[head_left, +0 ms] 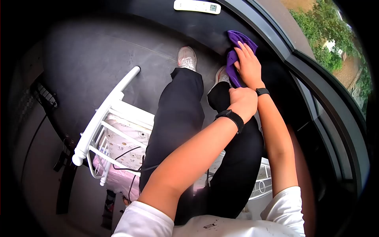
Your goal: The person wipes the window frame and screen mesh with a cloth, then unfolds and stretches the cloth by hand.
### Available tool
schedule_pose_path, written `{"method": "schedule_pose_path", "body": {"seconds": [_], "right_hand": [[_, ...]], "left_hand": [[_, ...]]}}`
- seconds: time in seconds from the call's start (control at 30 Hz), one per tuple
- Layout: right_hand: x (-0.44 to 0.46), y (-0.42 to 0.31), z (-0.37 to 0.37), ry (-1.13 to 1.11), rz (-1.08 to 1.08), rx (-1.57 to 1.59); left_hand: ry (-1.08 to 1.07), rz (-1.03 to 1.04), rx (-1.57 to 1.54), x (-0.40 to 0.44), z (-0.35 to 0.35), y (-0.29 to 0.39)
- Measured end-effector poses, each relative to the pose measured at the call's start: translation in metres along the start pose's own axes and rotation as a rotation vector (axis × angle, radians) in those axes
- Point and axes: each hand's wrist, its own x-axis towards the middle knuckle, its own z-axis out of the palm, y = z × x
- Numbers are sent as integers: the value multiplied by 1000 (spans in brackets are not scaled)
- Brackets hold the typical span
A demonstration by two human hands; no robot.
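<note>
My right hand has its fingers laid over a bunched purple cloth and holds it by the dark surface below the window. The cloth's upper end sticks out past my fingertips, and its lower end hangs near my right shoe. My left hand is closed and rests against my right wrist, just below the dark wristband. Its fingertips are hidden, so what they grip, if anything, cannot be seen. Another black wristband is on my left wrist.
A white remote control lies on the dark ledge at the top. White metal-framed furniture with patterned fabric stands at the left, dark cables running across it. Along the right curves a window frame, with greenery outside.
</note>
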Motion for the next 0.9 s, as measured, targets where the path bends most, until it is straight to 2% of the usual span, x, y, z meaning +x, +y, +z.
{"method": "schedule_pose_path", "body": {"seconds": [0.07, 0.1, 0.2, 0.3, 0.37, 0.4, 0.5, 0.63, 0.9], "right_hand": [[-26, 14, -3, 3, 85, 32], [-21, 42, -24, 24, 151, -90], [-33, 46, -13, 19, 184, -90], [-10, 38, -18, -67, 234, -118], [8, 39, -12, -75, 262, -85], [16, 34, -11, -68, 210, -60], [41, 20, -3, -54, 111, -27], [47, 10, 1, -100, 199, -26], [54, 16, 9, -131, 167, -149]], "left_hand": [[-25, 53, -21, -1, 10, 20], [6, 240, -39, 10, 0, 31], [-29, 293, -58, 1, -1, 28], [-56, 274, 3, -2, -14, 23], [89, 195, 39, 0, -12, 21], [96, 172, 164, -3, -18, 22], [23, 42, 222, 2, -30, 22], [4, -68, 212, 14, -29, 25], [-92, -60, 230, 12, -48, 29]]}}
